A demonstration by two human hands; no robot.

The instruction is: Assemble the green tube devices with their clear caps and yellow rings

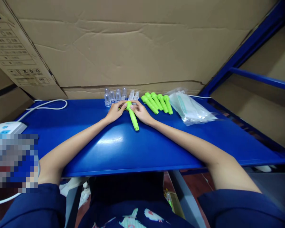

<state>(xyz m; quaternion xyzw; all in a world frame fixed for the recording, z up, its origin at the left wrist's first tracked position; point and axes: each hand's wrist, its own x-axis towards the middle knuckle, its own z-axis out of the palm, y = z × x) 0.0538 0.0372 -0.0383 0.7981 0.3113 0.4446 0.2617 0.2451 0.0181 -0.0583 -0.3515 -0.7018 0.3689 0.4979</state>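
— How does the green piece look?
— Bright lime, torch-shaped, wide head, ridged shaft.
— Where?
— Over the worktop, its head end in the grip of left hand and right hand.

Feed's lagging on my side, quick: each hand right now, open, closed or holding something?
Left hand: closed, holding the far end of the green handle.
Right hand: closed on that same end.
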